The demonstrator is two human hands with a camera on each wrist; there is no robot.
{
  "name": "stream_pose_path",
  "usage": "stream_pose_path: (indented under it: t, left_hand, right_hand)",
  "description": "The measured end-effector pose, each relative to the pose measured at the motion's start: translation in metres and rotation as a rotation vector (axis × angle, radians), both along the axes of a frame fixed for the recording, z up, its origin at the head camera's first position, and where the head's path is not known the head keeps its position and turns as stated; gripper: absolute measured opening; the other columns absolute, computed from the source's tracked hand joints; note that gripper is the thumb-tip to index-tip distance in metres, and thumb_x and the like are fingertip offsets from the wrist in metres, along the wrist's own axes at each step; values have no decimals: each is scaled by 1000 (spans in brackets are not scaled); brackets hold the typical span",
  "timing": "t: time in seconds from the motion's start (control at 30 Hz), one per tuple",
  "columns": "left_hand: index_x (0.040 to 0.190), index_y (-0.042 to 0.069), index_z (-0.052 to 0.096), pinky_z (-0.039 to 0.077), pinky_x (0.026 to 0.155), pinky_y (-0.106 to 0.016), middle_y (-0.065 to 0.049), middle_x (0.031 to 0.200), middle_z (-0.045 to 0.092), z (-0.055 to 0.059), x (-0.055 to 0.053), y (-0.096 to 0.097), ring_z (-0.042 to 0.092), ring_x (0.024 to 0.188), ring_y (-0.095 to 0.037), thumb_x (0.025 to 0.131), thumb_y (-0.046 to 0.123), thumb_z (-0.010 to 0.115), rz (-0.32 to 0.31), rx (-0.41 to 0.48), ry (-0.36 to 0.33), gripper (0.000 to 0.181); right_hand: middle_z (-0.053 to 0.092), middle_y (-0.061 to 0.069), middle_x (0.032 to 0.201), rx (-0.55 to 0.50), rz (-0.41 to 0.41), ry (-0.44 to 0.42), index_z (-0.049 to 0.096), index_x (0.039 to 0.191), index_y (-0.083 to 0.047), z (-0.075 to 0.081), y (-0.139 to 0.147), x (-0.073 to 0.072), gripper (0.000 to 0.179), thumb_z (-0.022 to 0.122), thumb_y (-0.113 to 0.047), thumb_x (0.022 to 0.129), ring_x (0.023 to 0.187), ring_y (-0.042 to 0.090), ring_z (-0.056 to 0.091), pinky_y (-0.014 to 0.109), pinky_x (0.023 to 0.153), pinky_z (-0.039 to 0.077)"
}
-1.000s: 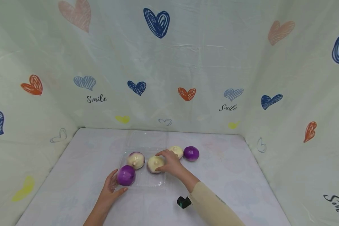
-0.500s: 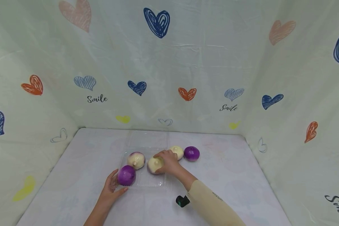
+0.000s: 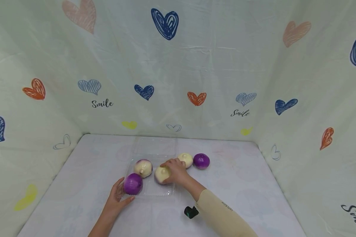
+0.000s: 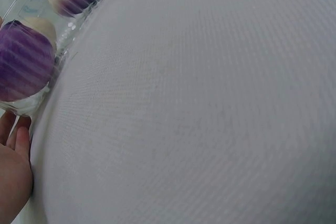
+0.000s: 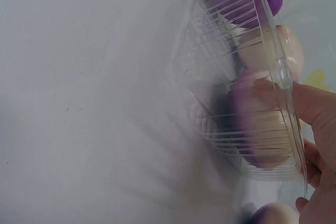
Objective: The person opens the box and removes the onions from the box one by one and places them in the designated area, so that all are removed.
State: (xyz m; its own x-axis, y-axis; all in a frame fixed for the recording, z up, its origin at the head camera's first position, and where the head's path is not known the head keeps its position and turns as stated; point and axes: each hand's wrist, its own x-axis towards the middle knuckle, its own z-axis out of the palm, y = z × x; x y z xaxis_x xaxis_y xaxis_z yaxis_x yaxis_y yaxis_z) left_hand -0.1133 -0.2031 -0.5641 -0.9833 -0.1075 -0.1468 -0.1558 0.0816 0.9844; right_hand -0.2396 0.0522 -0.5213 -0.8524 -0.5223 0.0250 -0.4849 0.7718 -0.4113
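Pale bulb (image 3: 159,175) inside clear box (image 3: 150,188), near right edge.
Right hand (image 3: 176,170) curls firmly round it; left hand (image 3: 116,197), loosely spread, touches the near-left corner. Counter (image 3: 240,187) runs well past both box sides.

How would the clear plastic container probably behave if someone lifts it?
The container probably flexes: its ribbed walls look thin. The round vegetables inside may roll, with free space beside them. The lid, lying open, might swing.

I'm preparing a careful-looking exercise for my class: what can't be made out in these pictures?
Head view: right side of the gripped turnip, behind the right hand.
Head view: lettering on the sleeve, too small.
Left wrist view: part of the left hand, cut off by the left edge.
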Motion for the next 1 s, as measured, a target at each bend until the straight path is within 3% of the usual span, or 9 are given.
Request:
stream_pose_path:
  t: [0.27,0.63,1.0]
  left_hand:
    - [154,8,16,8,106,-72,-31,154,19,-1,-1,0,20,137,-53,79,3,79,0,-3,-15,98]
    - [154,7,13,10,108,-67,-30,155,17,-2,-1,0,15,141,-48,79,3,79,6,24,-36,100]
    - [155,7,9,8,106,-70,-32,154,15,-3,-2,0,13,140,-50,80,-2,76,-10,36,-21,101]
  right_hand:
    - [58,-2,120,-17,-5,0,67,120,-23,3,1,3,62,90,-36,64,108,19,45,37,82,29]
    - [60,-1,121,-52,-7,-8,66,122,-21,20,8,2,62,88,-35,67,108,21,45,40,86,31]
    - [60,2,121,-136,-78,16,67,122,-19,40,34,-6,62,88,-37,67,109,24,46,45,86,32]
